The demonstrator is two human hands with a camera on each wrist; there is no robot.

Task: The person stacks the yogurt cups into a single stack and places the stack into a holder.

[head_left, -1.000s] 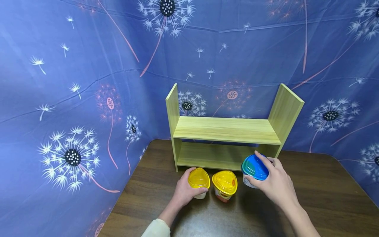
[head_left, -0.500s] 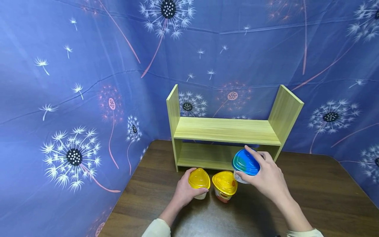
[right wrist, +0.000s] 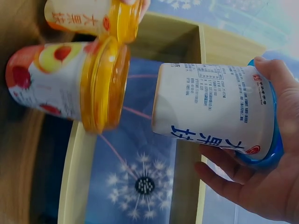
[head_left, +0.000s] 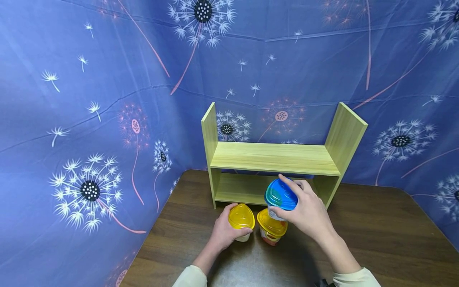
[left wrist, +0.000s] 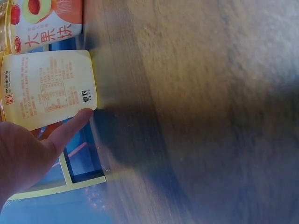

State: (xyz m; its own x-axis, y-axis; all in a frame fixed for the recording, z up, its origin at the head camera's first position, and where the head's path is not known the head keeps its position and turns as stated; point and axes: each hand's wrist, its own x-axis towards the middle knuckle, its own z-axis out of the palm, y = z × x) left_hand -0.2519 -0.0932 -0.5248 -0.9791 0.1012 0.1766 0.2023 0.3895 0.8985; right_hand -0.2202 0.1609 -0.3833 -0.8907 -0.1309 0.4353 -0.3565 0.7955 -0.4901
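Note:
My left hand holds a yellow-lidded fruit cup standing on the table, thumb in front and fingers behind. Its cream label with orange print shows in the left wrist view. Just right of it stands a second yellow-lidded fruit cup, with fruit pictures on its side. My right hand grips a blue-lidded fruit cup near its lid, raised off the table. In the right wrist view the white body hangs above the second cup's lid, a gap between them.
A pale wooden two-level shelf stands behind the cups on the dark wood table. Its upright side panels rise at both ends. A blue dandelion-print cloth hangs behind and to the left.
My right hand has carried the blue-lidded cup leftward, from beside the second yellow-lidded cup to over it. My left hand and both yellow-lidded cups have stayed in place.

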